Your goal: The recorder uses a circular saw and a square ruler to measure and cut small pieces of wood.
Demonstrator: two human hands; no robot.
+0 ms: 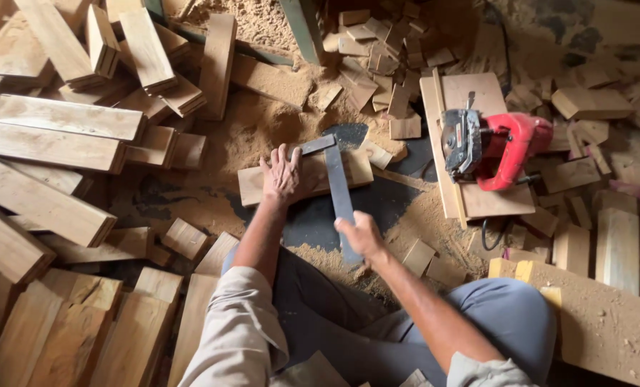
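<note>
Head view, single entry.

Left hand (pixel 284 174): fingers spread apart, palm pressed flat on the short wooden board (pixel 252 185), which lies on the dark floor patch directly ahead of the person's knees. It pins the board and does not grasp it.

Right hand (pixel 361 235): fingers curled together around the near end of the steel try square (pixel 338 188). The long blade runs away from the body across the board's right half, and the short arm (pixel 316 145) sits at the board's far edge.

Handling, judged:
- Board: stiff sawn timber, probably moderate in weight, dry and dusty rather than slippery, not fragile. Best held flat by palm pressure or lifted by its long edges.
- Try square: rigid thin metal, light, smooth and liable to slide on sawdust. Best held at the near end of the blade, with the short arm butted against the wood.

Counts:
- Hands in view: two, both the person's own.
- Boards under the hands: one.
- Try squares: one.
- Red circular saw (pixel 498 147): one, resting on a pale plank (pixel 478 97) to the right, well apart from both hands.
- Long planks (pixel 55 118) stacked at left: roughly a dozen or more, overlapping, so no exact count is possible.
- Small offcut blocks (pixel 377 54) beyond and to the right: too many to count.
- Sawdust (pixel 263 125): heaped just beyond the board.
</note>
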